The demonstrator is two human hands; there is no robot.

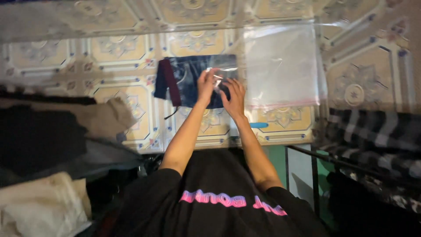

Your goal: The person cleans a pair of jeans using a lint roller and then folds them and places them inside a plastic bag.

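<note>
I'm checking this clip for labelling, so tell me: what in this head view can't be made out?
- Folded dark garment: its near edge is hidden by the left hand and right hand; kind unclear.
- What the fingers pinch: motion blur and glare from the clear plastic bag.
- Blue object: partly behind the right forearm, too small to identify.
- Clothing piles: cut by the left edge, dark and blurred.

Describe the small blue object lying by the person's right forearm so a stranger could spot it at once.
Start at the patterned tiled tabletop, then find the stack of clear plastic bags on its right half. Just below that stack's red-edged bottom, beside the right hand, lies a short bright blue pen-like stick, the only vivid blue thing there.
</note>
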